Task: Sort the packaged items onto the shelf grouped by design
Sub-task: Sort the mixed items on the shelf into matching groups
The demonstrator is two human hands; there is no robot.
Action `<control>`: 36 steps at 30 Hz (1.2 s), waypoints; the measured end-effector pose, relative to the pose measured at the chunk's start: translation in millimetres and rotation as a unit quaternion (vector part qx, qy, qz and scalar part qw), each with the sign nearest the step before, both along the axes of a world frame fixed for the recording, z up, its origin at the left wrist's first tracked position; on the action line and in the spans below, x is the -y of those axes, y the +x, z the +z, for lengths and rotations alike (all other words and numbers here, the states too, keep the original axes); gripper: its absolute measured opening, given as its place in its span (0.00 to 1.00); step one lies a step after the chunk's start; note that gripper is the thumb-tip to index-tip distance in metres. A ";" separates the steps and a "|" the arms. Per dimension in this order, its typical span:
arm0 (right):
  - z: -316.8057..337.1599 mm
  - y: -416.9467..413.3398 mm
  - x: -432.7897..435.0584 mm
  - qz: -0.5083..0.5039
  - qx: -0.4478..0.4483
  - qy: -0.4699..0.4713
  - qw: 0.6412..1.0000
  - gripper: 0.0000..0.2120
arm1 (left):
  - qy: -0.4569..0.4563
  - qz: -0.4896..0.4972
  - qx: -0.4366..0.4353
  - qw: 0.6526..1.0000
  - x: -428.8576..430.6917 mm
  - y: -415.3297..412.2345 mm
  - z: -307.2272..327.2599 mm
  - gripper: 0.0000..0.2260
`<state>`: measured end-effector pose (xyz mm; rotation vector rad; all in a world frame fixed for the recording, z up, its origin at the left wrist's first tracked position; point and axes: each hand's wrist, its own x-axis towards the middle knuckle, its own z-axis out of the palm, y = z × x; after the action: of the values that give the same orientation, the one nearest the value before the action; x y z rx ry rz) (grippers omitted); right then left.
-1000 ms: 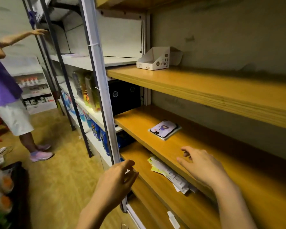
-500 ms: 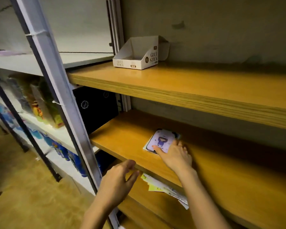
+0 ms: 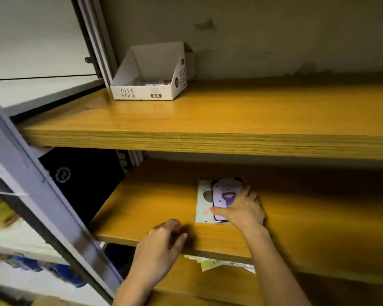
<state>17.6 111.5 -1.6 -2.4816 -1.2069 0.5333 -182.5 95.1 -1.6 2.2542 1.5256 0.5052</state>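
Note:
A flat packaged item (image 3: 221, 196) with a lilac cartoon design lies on the middle wooden shelf (image 3: 155, 208), on top of a pale package (image 3: 203, 199) with a grey dot. My right hand (image 3: 241, 208) grips the lilac package, thumb on its near edge and fingers curled over its right side. My left hand (image 3: 161, 246) hovers at the shelf's front edge with loosely curled fingers, holding nothing. More packages (image 3: 210, 262) with yellow and white paper lie on the shelf below, mostly hidden by the board.
A white cardboard "glue stick" display box (image 3: 150, 74) stands at the left of the upper shelf (image 3: 252, 111). A grey metal upright (image 3: 42, 195) runs diagonally at the left. A black box (image 3: 82, 177) sits behind it. Colourful goods fill the neighbouring rack at far left.
The view has come closer to the shelves. My right hand reached the lilac package, closed round it and slid it off the pale one. My left hand rose to the shelf edge.

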 end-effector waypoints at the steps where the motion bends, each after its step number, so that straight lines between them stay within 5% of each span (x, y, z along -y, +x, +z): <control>1: 0.8 5.8 4.8 -0.015 -0.018 0.005 1.000 0.54 | -0.008 -0.004 0.006 1.000 -4.3 2.8 -2.4 0.16; 7: 2.1 44.1 47.4 -0.095 -0.120 0.155 0.976 0.24 | -0.064 0.013 0.059 0.996 -26.4 44.0 -2.7 0.23; 10: 5.4 56.4 78.2 -0.127 -0.181 0.242 0.945 0.22 | -0.120 0.025 0.051 0.991 -34.9 79.3 0.1 0.38; 13: 6.7 68.9 103.1 -0.147 -0.145 0.252 0.945 0.19 | -0.109 0.027 -0.056 0.992 -44.1 111.4 -2.1 0.51; 18: 7.3 86.1 132.1 -0.160 -0.102 0.236 0.953 0.22 | -0.104 0.043 -0.159 0.981 -55.5 134.8 -1.4 0.58; 24: 7.4 96.6 159.5 -0.164 -0.120 0.246 0.948 0.23 | -0.172 0.034 -0.101 0.979 -61.1 143.4 1.8 0.62; 27: 6.2 102.0 175.3 -0.160 -0.124 0.261 0.944 0.22 | -0.170 0.027 -0.059 0.983 -53.9 141.6 -0.8 0.56; 30: 5.9 109.9 195.6 -0.154 -0.144 0.285 0.935 0.19 | -0.181 0.002 0.086 0.980 -37.3 138.3 0.7 0.29; 33: 6.4 118.1 221.4 -0.166 -0.192 0.312 0.916 0.18 | -0.267 -0.041 0.280 0.921 -7.4 138.9 6.8 0.16; 36: 11.7 123.9 252.8 -0.191 -0.243 0.346 0.886 0.18 | -0.300 -0.091 0.354 0.881 28.6 148.0 14.1 0.11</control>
<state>141.5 -141.3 10.1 -1.7492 -0.5458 0.4649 -34.5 66.5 12.4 1.4644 0.9055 0.6046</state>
